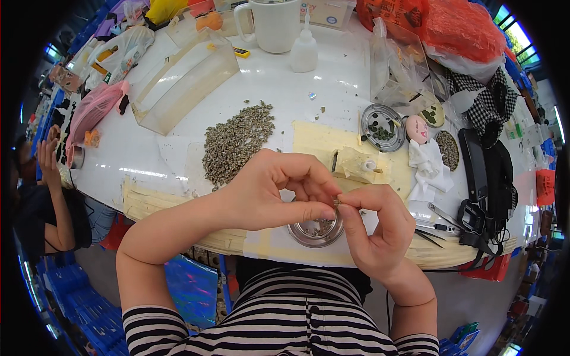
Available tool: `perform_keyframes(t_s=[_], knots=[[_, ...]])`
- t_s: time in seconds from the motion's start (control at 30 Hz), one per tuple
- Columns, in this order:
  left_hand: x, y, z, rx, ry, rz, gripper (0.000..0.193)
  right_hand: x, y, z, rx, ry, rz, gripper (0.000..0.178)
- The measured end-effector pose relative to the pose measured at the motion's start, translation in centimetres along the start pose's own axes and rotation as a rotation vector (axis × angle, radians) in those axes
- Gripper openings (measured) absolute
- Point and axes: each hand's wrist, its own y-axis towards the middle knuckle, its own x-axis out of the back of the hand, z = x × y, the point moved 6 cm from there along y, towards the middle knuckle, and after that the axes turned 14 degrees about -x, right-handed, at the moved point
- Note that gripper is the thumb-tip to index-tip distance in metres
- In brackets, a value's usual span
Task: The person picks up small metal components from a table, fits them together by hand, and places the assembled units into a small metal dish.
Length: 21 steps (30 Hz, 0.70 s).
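Note:
My left hand [276, 190] and my right hand [380, 231] meet above the table's near edge, fingertips pinched together. Between them shows a tiny brass-coloured piece [337, 202], too small for its kind to be made out. Directly below the fingers sits a round metal dish [316, 241] with small bits in it, partly hidden by my hands. Beyond my left hand lies a heaped pile of small greyish metal parts [237, 142]. A tape-wrapped block [359, 164] with a white nub stands just past my right hand.
To the right are a round dish of dark green pieces [383, 127], crumpled white tissue [427, 169], tweezers [442, 213] and a black strap [499, 178]. A white mug [276, 26], squeeze bottle [304, 52] and clear plastic tray [184, 89] stand farther back. Another person's arm [53, 190] is at left.

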Motion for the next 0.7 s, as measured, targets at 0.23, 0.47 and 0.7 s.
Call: perform_keyframes(t_s=[0.23,0.47,0.7], knots=[[0.2,0.0,-1.9,-0.194,0.388,-0.021,0.014,0.2,0.0,0.4,0.014,-0.062,-0.035,0.018],[0.2,-0.1,-2.0,-0.216,0.416,-0.018,0.015,0.1,-0.1,0.3,0.03,-0.098,-0.042,0.019],[0.1,-0.1,-2.1,-0.263,0.458,-0.014,0.013,0.1,-0.1,0.2,0.027,-0.086,-0.035,0.018]])
